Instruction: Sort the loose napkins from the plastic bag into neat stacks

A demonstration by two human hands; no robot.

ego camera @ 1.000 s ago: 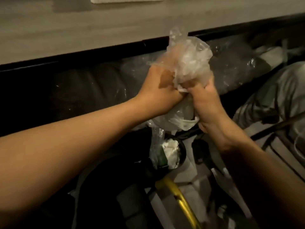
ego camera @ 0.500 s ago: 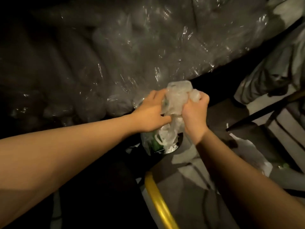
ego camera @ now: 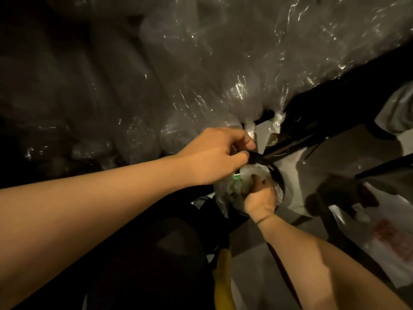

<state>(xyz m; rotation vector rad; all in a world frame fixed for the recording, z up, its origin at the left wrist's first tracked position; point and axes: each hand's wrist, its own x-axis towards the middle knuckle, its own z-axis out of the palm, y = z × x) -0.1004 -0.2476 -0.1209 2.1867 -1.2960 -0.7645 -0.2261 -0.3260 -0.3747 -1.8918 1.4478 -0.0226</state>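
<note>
Right hand (ego camera: 260, 199) has plunged into crinkly bag (ego camera: 225, 193), fingers hidden; left hand (ego camera: 214, 153) pinches black rim (ego camera: 276, 173).

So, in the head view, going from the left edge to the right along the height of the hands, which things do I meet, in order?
Left hand → white crumpled contents of the black container → right hand → black container's rim → white sheet with red print.

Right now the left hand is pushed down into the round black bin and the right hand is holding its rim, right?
No, swapped. In the head view, the right hand is pushed down into the round black bin, among crumpled plastic, and the left hand is holding its rim.
</note>
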